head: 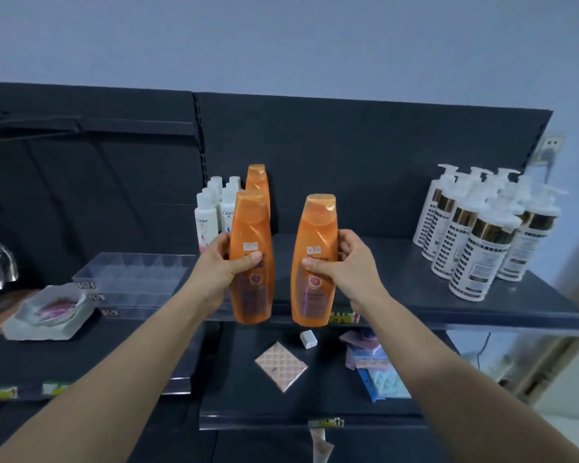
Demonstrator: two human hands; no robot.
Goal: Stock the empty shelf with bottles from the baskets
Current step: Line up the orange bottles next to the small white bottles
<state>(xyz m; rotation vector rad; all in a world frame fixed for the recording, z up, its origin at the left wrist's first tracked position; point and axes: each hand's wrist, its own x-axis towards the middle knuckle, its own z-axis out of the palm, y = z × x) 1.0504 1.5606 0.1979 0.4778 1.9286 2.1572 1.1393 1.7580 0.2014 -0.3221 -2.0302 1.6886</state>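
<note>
My left hand (223, 264) grips 1 orange bottle (252, 225), my right hand (346, 267) the other bottle (316, 228); the shelf (391, 285) has a bare middle.

Pale blue-grey wall (315, 38), dark shelving unit (381, 155), wall socket (550, 147) at right, pale floor (577, 396)

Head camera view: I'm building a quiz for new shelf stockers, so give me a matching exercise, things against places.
Things:
1. pump bottles
2. Dove bottles
3. pink quilted pack
4. orange bottle in the right hand

Places:
A. on the lower shelf
B. held before the front edge of the bottle shelf
C. right end of the bottle shelf
D. left end of the bottle shelf

Pairs: 1-C, 2-D, 3-A, 4-B
</note>
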